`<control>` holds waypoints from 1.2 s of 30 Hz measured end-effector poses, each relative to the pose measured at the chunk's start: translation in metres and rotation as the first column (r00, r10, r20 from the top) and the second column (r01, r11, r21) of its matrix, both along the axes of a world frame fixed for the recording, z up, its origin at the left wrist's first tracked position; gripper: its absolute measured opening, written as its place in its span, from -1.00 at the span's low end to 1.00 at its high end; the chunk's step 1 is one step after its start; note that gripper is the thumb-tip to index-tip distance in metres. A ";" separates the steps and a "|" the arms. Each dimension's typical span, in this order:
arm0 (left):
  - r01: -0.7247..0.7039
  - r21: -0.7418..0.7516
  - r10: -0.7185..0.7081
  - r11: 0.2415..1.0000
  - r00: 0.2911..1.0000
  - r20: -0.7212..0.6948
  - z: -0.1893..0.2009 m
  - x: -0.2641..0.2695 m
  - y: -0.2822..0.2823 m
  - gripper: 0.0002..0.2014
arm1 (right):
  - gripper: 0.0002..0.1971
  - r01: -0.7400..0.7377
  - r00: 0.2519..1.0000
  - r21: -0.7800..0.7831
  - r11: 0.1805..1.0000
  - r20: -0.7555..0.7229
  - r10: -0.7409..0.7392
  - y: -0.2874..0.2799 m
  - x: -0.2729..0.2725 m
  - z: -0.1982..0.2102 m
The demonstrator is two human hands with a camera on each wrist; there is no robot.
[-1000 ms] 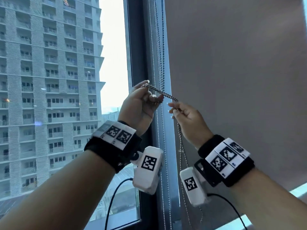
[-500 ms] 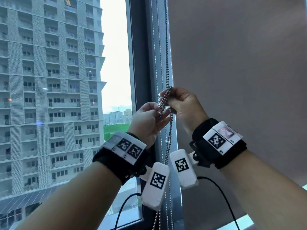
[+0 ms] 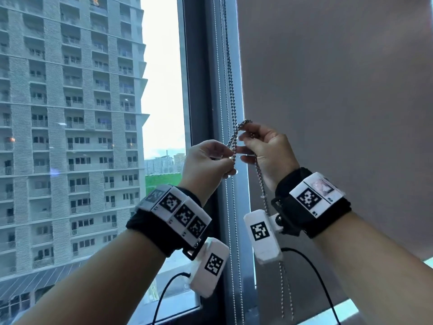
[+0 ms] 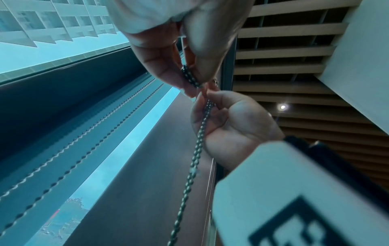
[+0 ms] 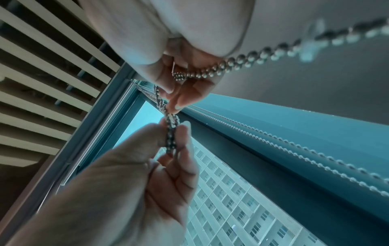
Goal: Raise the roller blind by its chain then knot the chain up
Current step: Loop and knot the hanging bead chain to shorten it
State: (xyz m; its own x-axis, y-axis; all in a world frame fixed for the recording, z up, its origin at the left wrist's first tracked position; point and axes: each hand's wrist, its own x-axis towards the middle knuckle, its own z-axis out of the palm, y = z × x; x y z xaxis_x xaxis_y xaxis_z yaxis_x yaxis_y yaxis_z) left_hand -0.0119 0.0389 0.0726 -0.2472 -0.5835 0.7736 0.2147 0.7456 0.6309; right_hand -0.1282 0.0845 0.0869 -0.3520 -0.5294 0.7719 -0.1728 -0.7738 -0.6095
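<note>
A metal bead chain (image 3: 230,78) hangs down along the window frame beside the grey roller blind (image 3: 328,113). My left hand (image 3: 230,158) pinches doubled strands of it between thumb and fingers, as the right wrist view shows (image 5: 171,133). Just above and to the right, my right hand (image 3: 243,141) holds a small loop of chain (image 3: 243,123) bent over the hanging strands. From the right palm the slack chain (image 3: 262,188) drops past the wrist. In the left wrist view the chain (image 4: 197,146) runs through the right hand (image 4: 231,119). The fingertips of both hands nearly touch.
A thinner white bead cord (image 3: 220,90) hangs on the dark window frame (image 3: 199,90) left of the metal chain. Glass with a tall building (image 3: 70,113) outside fills the left. A slatted ceiling (image 4: 284,50) is overhead.
A second ago the chain was stretched slanting between the hands. The right hand has risen and closed in on the left, and now holds a loop against the hanging strands.
</note>
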 end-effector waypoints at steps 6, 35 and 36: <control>0.054 0.034 -0.058 0.998 0.992 0.114 0.010 0.008 0.000 -0.83 | -0.68 0.112 0.991 -0.033 0.993 -0.076 -0.114 -0.006 -0.005 -0.005; 0.150 0.119 -0.177 0.982 0.944 0.277 0.020 -0.009 -0.006 -0.78 | -0.73 -0.069 0.968 0.156 0.985 -0.227 0.104 -0.002 -0.010 -0.023; 0.163 0.117 -0.190 0.980 0.943 0.272 0.020 -0.010 -0.006 -0.78 | -0.76 -0.080 0.966 0.168 0.982 -0.229 0.118 -0.002 -0.010 -0.023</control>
State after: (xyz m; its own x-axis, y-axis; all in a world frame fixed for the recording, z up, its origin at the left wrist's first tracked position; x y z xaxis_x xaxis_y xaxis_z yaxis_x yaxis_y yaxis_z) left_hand -0.0217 0.0325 0.0921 -0.5522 -0.5754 0.6033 0.1419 0.6482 0.7481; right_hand -0.1377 0.0827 0.0640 -0.1081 -0.6729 0.7318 -0.2543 -0.6929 -0.6747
